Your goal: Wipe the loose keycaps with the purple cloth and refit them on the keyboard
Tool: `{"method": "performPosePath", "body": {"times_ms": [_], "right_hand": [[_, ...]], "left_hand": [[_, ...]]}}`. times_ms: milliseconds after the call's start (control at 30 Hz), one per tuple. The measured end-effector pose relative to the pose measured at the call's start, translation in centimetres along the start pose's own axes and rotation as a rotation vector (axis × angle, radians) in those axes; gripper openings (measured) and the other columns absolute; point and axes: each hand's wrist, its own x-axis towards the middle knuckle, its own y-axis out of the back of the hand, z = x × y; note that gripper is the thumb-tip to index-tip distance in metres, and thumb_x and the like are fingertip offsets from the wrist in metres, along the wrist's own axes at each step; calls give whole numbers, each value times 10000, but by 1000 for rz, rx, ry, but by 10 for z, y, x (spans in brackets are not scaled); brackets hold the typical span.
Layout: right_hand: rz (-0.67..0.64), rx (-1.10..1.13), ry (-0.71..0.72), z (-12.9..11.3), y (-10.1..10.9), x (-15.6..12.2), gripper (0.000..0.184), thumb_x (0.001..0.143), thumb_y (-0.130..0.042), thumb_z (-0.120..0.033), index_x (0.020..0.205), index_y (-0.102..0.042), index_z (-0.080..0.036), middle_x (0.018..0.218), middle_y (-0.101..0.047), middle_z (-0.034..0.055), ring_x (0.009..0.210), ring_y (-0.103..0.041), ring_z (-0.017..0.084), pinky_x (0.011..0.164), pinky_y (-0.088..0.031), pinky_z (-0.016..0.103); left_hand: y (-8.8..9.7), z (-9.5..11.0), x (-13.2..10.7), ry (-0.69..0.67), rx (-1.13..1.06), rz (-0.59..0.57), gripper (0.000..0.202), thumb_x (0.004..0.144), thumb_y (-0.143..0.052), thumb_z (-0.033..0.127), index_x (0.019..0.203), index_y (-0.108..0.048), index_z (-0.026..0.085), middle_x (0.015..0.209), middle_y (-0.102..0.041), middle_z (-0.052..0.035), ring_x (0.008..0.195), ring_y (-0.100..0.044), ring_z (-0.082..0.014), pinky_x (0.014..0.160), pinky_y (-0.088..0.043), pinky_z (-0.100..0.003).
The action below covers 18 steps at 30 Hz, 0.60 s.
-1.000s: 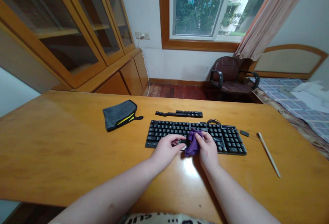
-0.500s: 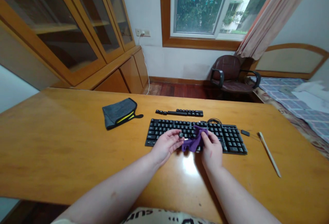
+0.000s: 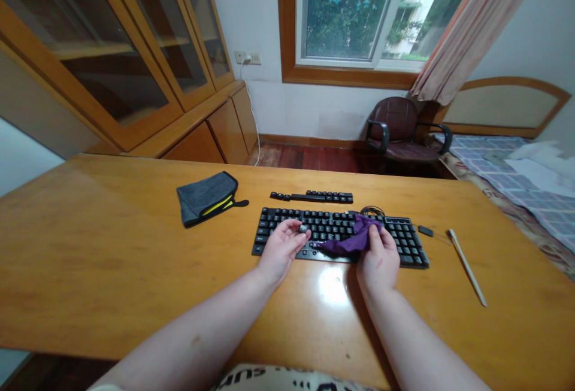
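Observation:
Between the thumb and fingers of my left hand (image 3: 282, 251) is a small dark keycap (image 3: 303, 229), held over the left part of a black keyboard (image 3: 406, 241). My right hand (image 3: 381, 259) pinches a purple cloth (image 3: 354, 241), which drapes over the middle of the keyboard and hides some of it. Along the keyboard's near edge, part of the bottom row shows bare key sockets. Behind the keyboard, several loose keycaps (image 3: 330, 197) lie lined up, among them a long space bar (image 3: 309, 198).
A grey folded cloth (image 3: 206, 199) with yellow lining lies at the left on the wooden desk (image 3: 135, 271). Right of the keyboard are a small dark plug-like piece (image 3: 425, 231) and a pale thin stick (image 3: 468, 268). A coiled cable (image 3: 372, 211) sits behind the keyboard.
My hands have drawn apart. The left moved slightly left with the keycap, and the right moved right with the purple cloth, which is now more stretched out.

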Motion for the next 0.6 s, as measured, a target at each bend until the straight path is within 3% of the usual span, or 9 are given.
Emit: {"method": "performPosePath", "body": {"times_ms": [133, 300, 400, 500, 600], "right_hand": [[-81, 53, -13, -2, -1, -4, 340, 740, -567, -418, 943, -628, -153, 874, -648, 57, 786, -580, 183, 741, -441, 313], [-542, -11, 121, -7, -6, -20, 172, 750, -584, -314, 856, -675, -213, 914, -642, 53, 894, -568, 203, 847, -419, 356], [-726, -90, 224, -10, -8, -25, 162, 770, -564, -274, 863, -694, -252, 917, -634, 54, 896, -568, 206, 836, -429, 365], [-816, -130, 233, -9, -9, -24, 168, 772, -567, -262, 876, -700, -270, 906, -634, 49, 873, -576, 198, 797, -447, 354], [-805, -133, 216, -7, -8, -23, 124, 722, -631, -257, 816, -710, -271, 844, -642, 37, 817, -586, 191, 762, -463, 343]], "left_hand": [[0, 1, 2, -55, 37, 34, 310, 611, -707, 159, 867, -533, 169, 828, -570, 18, 848, -610, -119, 921, -429, -323], [-4, -4, -2, -21, 242, -26, 312, 602, -720, 181, 866, -556, 152, 803, -616, -8, 785, -603, -116, 821, -463, -286], [-6, -7, -6, -4, 327, -46, 262, 555, -739, 153, 756, -572, 137, 719, -631, -3, 716, -599, -117, 743, -478, -268], [-7, -9, -8, 9, 326, -23, 221, 529, -745, 153, 682, -587, 132, 689, -646, -2, 662, -599, -119, 689, -483, -262], [-8, -8, -8, 11, 356, 20, 183, 534, -736, 162, 678, -626, 137, 687, -664, -8, 650, -609, -130, 666, -488, -267]]}}
